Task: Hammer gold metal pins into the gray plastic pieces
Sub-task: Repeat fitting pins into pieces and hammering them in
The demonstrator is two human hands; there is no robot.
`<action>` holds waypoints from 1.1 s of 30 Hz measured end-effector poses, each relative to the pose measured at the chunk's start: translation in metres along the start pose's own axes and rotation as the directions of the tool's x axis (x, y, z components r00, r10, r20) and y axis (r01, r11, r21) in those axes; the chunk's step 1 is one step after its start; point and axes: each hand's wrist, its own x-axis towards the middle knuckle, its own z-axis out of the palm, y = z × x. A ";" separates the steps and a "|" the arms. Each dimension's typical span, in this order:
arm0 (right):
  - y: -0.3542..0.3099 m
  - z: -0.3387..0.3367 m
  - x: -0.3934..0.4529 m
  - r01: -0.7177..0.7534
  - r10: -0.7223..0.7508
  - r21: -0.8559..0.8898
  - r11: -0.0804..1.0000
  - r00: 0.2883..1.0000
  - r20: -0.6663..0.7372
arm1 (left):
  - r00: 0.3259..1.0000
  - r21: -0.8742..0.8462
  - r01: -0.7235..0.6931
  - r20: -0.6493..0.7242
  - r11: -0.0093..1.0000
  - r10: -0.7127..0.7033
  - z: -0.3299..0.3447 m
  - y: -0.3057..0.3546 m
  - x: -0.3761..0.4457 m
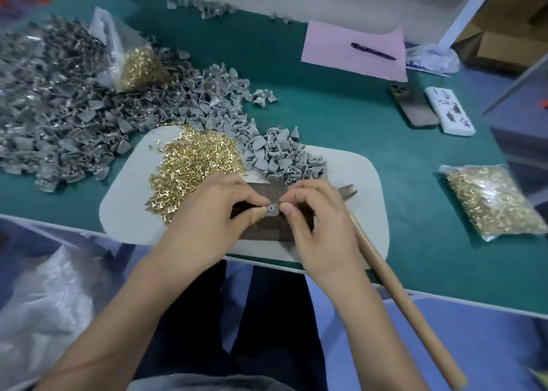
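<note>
My left hand (213, 215) and my right hand (314, 212) meet over a dark metal block (267, 227) on a white mat (133, 212). Between their fingertips they pinch one small gray plastic piece (272, 210) with a hole in it. My left thumb wears tan tape. A loose heap of gold pins (192, 165) lies on the mat left of my hands. A small pile of gray pieces (281, 156) sits just behind the block. The hammer (394, 289) lies untouched to the right, its wooden handle sticking out past the table's front edge.
A large heap of gray pieces (59, 108) and an open bag of gold pins (139, 67) cover the left of the green table (415, 212). A sealed pin bag (492, 200) lies right. Pink paper with a pen (355, 49), a phone (413, 105) and a white box (449, 111) lie behind.
</note>
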 end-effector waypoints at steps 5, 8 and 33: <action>-0.011 0.005 0.005 -0.019 0.029 -0.119 0.993 0.996 0.086 | 1.000 -0.044 0.015 -0.016 0.999 -0.016 0.000 -0.003 0.000; -0.016 0.003 0.008 -0.018 0.049 -0.217 0.976 0.989 0.142 | 0.999 -0.110 0.029 -0.042 0.994 -0.034 0.001 -0.005 -0.001; -0.030 -0.003 0.018 -0.014 0.079 -0.294 0.956 0.975 0.210 | 0.993 -0.014 0.065 -0.099 0.998 -0.066 -0.002 -0.001 -0.002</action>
